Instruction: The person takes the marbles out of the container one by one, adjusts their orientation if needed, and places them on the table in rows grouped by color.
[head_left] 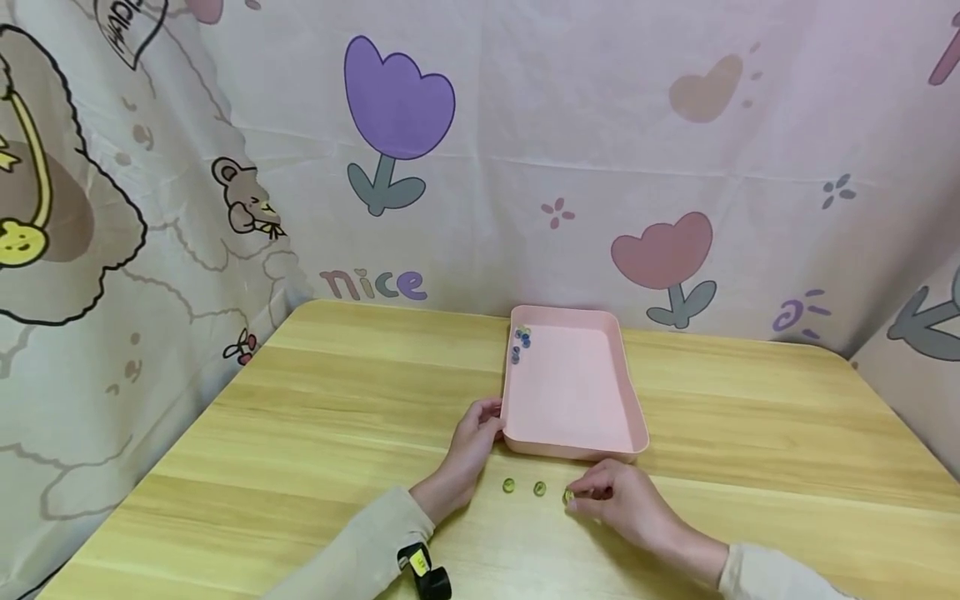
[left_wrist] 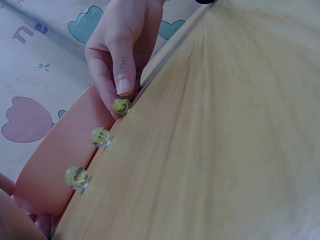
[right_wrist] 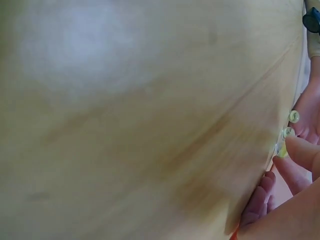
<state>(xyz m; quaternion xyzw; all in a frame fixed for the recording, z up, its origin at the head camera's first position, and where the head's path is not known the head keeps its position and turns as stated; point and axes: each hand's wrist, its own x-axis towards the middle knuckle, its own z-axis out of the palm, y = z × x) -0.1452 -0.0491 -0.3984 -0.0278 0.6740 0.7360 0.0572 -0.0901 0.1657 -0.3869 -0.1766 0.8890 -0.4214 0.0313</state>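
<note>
My right hand (head_left: 633, 508) pinches a clear glass marble with a yellow-green swirl (head_left: 568, 497) between thumb and fingertips, low over the table just in front of the tray. Two like marbles, a left one (head_left: 508, 485) and a middle one (head_left: 539, 489), lie to its left in a row. The left wrist view shows the pinched marble (left_wrist: 121, 106) partly covered by the thumb. My left hand (head_left: 468, 450) holds the pink tray (head_left: 573, 451) at its near left corner. Inside the tray, several blue and yellow-green marbles (head_left: 522, 337) lie along the left wall.
A wood-grain table (head_left: 360, 400) carries everything. Printed cloth (head_left: 517, 108) hangs behind it and along both sides. On the left wrist sits a black camera on a strap (head_left: 424, 571).
</note>
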